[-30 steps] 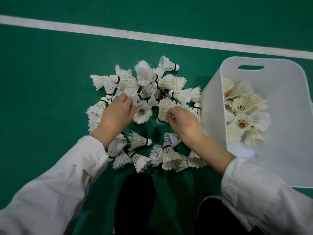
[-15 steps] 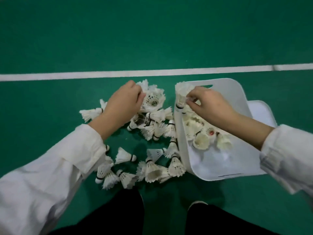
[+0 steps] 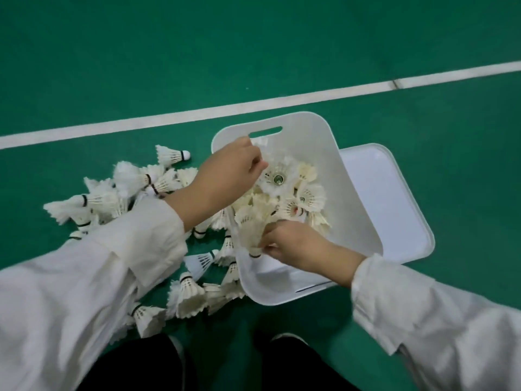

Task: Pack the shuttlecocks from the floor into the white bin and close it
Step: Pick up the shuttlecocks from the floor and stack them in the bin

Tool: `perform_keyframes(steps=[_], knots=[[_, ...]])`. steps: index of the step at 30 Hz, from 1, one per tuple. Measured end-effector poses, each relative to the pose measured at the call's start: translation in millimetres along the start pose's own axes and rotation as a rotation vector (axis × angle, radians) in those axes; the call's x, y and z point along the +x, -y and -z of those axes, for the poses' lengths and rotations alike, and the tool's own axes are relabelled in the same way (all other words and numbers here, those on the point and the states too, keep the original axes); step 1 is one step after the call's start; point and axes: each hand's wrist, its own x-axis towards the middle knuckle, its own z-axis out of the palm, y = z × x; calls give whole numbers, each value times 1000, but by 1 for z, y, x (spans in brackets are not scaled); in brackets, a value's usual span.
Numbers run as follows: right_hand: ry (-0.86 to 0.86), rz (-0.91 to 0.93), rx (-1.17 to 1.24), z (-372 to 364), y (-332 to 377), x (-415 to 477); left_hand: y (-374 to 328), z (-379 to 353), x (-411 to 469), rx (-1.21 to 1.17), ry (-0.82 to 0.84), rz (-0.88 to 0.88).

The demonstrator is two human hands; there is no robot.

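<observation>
The white bin (image 3: pixel 355 193) stands open on the green floor with several shuttlecocks (image 3: pixel 307 197) inside. My left hand (image 3: pixel 225 179) reaches over the bin's left rim, its curled fingertips pinching the feather edge of a wide shuttlecock (image 3: pixel 277 177). My right hand (image 3: pixel 296 245) is low inside the bin near its left wall. It pinches a cream shuttlecock (image 3: pixel 249 231) close to the cork. Several more shuttlecocks (image 3: pixel 112 193) lie in a loose pile on the floor left of the bin. Others (image 3: pixel 191 294) lie by its front left corner.
The bin's white lid (image 3: pixel 400 210) lies flat on the floor, partly under the bin's right side. A white court line (image 3: pixel 282 101) crosses the floor behind the bin. My dark trousers and shoes (image 3: pixel 287 338) are at the bottom edge.
My left hand moved from the floor pile to over the bin. My right hand dropped from the bin's far left rim to low inside it. The view shifted left.
</observation>
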Motion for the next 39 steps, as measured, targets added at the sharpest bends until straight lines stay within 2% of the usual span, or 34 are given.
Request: perform_keyframes(steps=[8,11,14,20,24,27,29,32,34,37,39], knots=[[-12,67,-224,-48,-15,41,8,-35,-2,-63,1,69],[-65,93,-325,-53,-16,48,9,-41,-2,-79,8,66],[92,67,-329,-58,-21,49,9,-45,-3,-90,13,56],[116,20,-254,-48,-21,44,12,-48,-1,-104,27,60],[-32,-56,20,-9,-23,21,15,-47,-2,-112,21,78],[-299,3,146,13,-32,-2,15,-47,-3,-111,22,94],[-471,71,168,22,-36,-13,13,-47,-3,-113,15,114],[-616,74,142,29,-37,-21,11,-47,-3,-102,5,136],[-596,60,78,30,-40,-19,9,-47,-2,-95,11,143],[-459,5,-34,27,-48,-11,6,-47,-2,-115,19,156],[-447,6,-21,25,-52,-7,3,-47,-3,-118,35,147]])
